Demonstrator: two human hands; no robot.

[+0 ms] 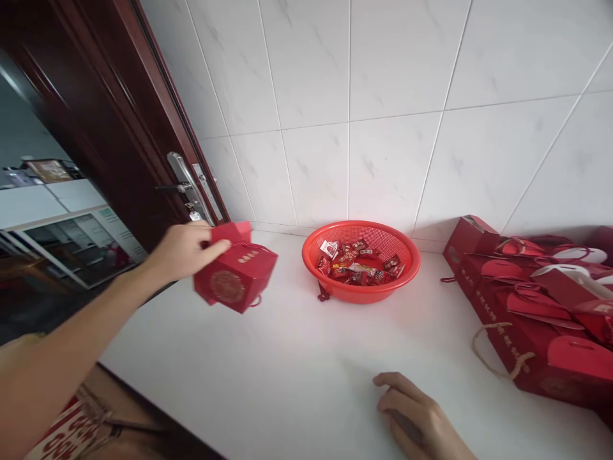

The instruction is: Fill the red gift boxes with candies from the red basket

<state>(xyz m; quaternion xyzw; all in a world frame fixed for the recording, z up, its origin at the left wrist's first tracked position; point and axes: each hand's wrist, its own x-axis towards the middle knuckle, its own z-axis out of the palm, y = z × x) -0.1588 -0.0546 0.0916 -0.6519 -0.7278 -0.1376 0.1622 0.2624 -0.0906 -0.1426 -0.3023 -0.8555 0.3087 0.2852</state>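
Note:
My left hand [191, 249] pinches a small red gift box [244, 271] by its top edge, holding it tilted near the left side of the white table [287, 377]. Gold printing and a round gold emblem mark the box, and a thin red cord hangs from it. Low in the view, my right hand [416, 415] is over the front of the table, its fingers loosely bent and apart, with nothing visible in them. Between and beyond the hands stands a red plastic basket [361, 294] with several wrapped candies [354, 262] inside.
On the right, a large red carton [498, 326] with a rope handle [493, 364] holds several red boxes [536, 303]. White wall tiles [383, 160] rise behind the table. A dark wooden door [119, 115] with a metal handle [179, 185] stands at the left.

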